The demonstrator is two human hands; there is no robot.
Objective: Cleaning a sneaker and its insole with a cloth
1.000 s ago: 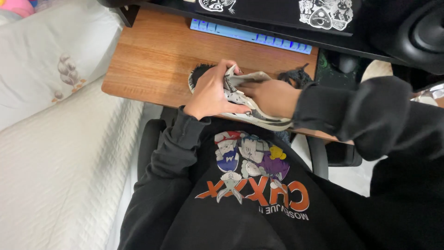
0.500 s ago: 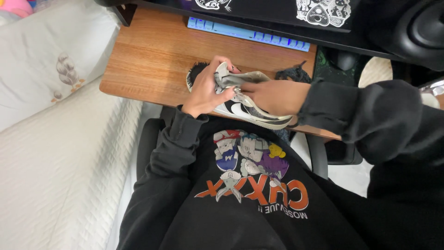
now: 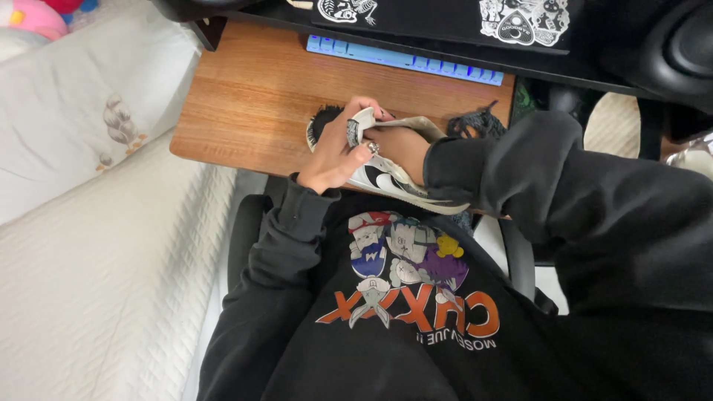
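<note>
A person's left hand (image 3: 338, 152) grips the heel of a white-and-black sneaker (image 3: 386, 167), fingers curled over its collar, while the right hand (image 3: 401, 148) is buried inside the shoe, its grip hidden. The sneaker lies at the front edge of a wooden desk (image 3: 252, 96), long axis running left to right. Beyond it sit a pale blue keyboard (image 3: 405, 58) and white-on-black stickers (image 3: 523, 18); black laces (image 3: 475, 122) lie beside the shoe.

Wood desk (image 3: 252, 104) w/ blue keyboard (image 3: 405, 58), white bed (image 3: 89, 282) alongside.
</note>
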